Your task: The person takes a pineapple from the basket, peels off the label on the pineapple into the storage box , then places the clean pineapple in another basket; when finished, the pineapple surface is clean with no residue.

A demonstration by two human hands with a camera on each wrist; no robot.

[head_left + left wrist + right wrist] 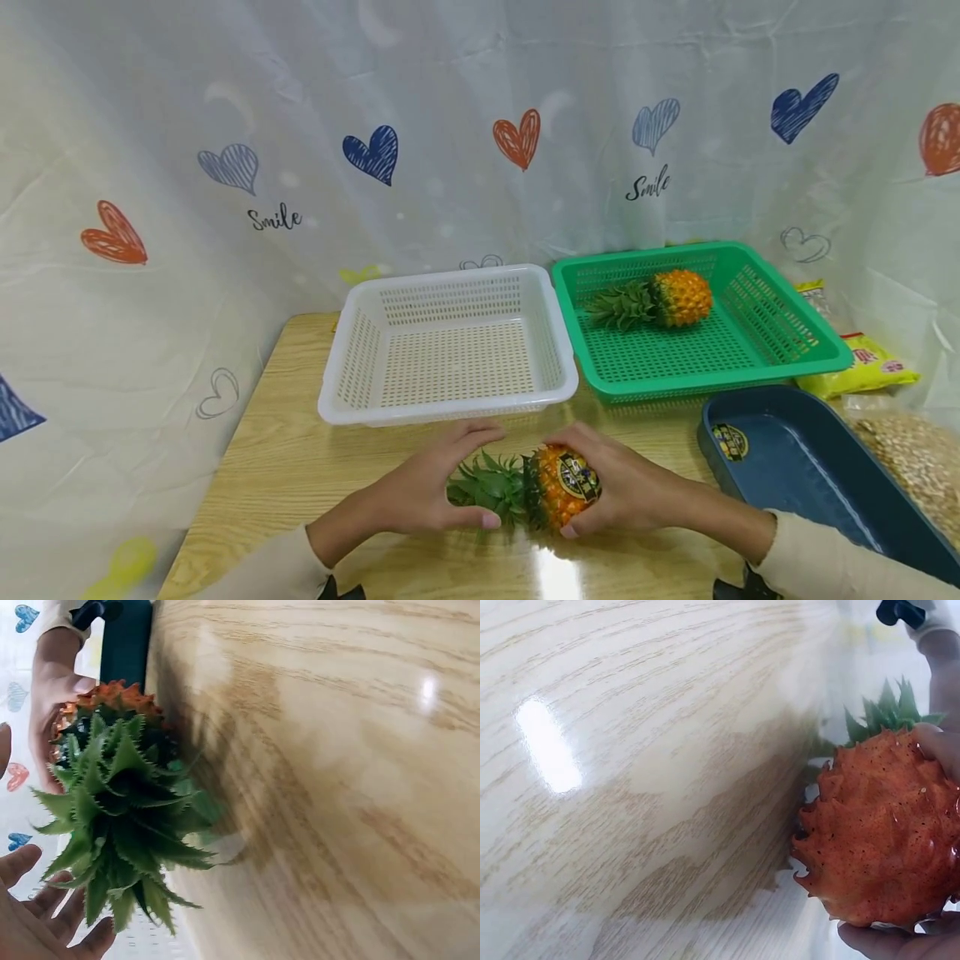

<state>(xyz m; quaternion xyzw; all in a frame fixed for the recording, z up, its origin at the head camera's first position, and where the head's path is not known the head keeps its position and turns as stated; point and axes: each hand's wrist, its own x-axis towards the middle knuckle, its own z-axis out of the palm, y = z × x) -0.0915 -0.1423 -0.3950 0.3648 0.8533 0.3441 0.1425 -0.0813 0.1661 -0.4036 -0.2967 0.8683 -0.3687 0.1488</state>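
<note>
A small orange pineapple (564, 492) lies on its side on the wooden table, its green crown (491, 487) pointing left. It bears a round black-and-gold label (577, 476). My right hand (618, 483) grips the fruit's body from the right, thumb on the near side and fingers over the far side. Around the crown curves my left hand (431, 479), thumb and fingers spread wide apart. The left wrist view shows the left hand's fingers (66, 919) loosely spread beside the leaves. In the right wrist view, the pineapple's spiky base (885, 832) faces the camera.
Behind the hands stands a white plastic basket (450, 411). A green basket (720, 379) beside it holds another pineapple (681, 297). At right are a navy basin (795, 467) with a similar label inside, a yellow packet (862, 367) and a clear bag of beige pieces (911, 446).
</note>
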